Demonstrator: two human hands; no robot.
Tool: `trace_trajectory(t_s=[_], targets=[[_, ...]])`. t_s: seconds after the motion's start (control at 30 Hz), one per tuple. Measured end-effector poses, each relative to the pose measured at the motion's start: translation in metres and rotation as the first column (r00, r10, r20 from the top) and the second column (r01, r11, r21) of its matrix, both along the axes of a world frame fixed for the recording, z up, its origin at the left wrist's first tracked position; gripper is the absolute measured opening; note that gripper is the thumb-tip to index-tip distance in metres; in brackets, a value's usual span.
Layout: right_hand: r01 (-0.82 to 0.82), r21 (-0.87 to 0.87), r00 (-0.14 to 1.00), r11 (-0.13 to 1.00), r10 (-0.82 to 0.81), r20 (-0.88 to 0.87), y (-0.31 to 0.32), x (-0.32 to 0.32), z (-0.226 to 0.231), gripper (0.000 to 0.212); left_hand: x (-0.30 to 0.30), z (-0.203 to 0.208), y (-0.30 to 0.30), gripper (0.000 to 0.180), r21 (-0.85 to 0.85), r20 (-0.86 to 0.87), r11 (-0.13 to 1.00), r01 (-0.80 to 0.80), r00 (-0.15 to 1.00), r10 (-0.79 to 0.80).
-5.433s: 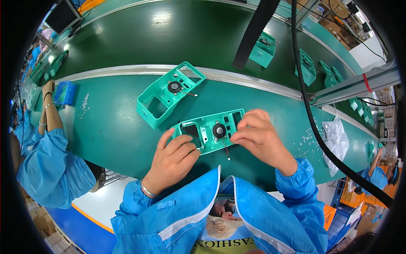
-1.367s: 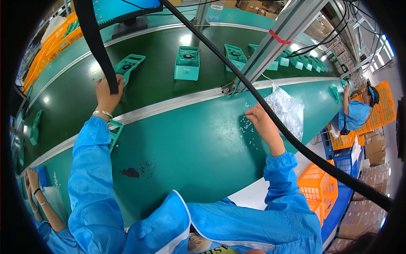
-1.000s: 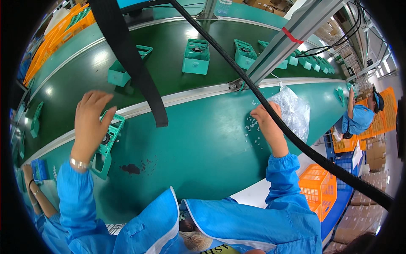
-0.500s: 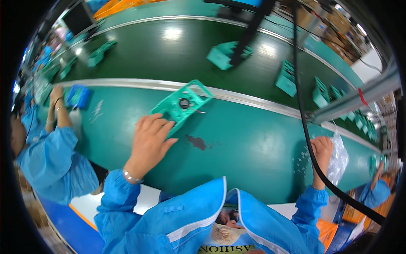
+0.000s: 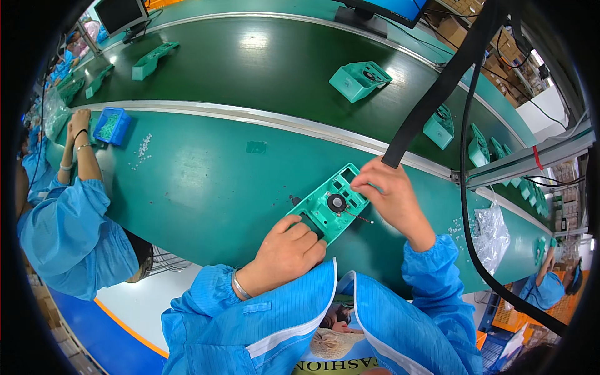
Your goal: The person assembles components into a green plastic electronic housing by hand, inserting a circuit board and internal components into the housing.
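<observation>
In the head view, a worker in blue sleeves bends over a green housing (image 5: pixel 324 215) that lies slantwise on the green tabletop (image 5: pixel 194 187), just right of the frame's center. The left hand (image 5: pixel 284 256) curls its fingers over the housing's lower-left end, gripping it. The right hand (image 5: pixel 394 197) brings thumb and fingertips together in a narrow pinch at the upper-right end; whether a small piece sits between them cannot be told. Between the two hands, a round black speaker (image 5: pixel 337 202) is set in the housing, and a thin wire (image 5: pixel 359 217) trails from it over the edge, ending in a white plug.

At right, small white pieces (image 5: pixel 459 228) lie scattered beside a clear plastic bag (image 5: pixel 491 237), near a hanging black cable (image 5: pixel 465 187). A black strap (image 5: pixel 437 94) hangs down from the upper right to just above the right hand. At upper left, a blue bin (image 5: pixel 112 126) holds green bits, beside a co-worker's hands (image 5: pixel 80 120). Across the top, beyond a metal rail (image 5: pixel 250 114), a dark green belt (image 5: pixel 250 81) carries more green housings (image 5: pixel 350 85).
</observation>
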State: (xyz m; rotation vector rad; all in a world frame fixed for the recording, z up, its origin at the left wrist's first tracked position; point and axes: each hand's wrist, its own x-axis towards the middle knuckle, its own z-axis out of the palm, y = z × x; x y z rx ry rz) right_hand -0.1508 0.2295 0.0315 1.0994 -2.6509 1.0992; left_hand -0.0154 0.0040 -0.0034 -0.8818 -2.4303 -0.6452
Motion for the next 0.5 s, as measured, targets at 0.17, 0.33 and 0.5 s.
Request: trace_trajectory(t_s=[0.17,0.33,0.5], targets=[[-0.057,0.048,0.997,0.997,0.06,-0.054,-0.013,0.001,-0.011,0.003,0.0,-0.006,0.005,0.018,-0.022,-0.022,1.0,-0.006,1.0,0.006],[-0.014,0.055,0.998,0.998,0.018,-0.068,-0.018,0.007,-0.008,0.003,-0.001,-0.006,0.006,0.013,-0.026,-0.031,1.0,0.001,1.0,-0.002],[0.1,0.033,0.993,0.994,-0.097,-0.07,-0.011,0.001,-0.019,0.003,0.0,-0.006,0.006,0.014,-0.03,-0.026,1.0,0.002,1.0,-0.003]])
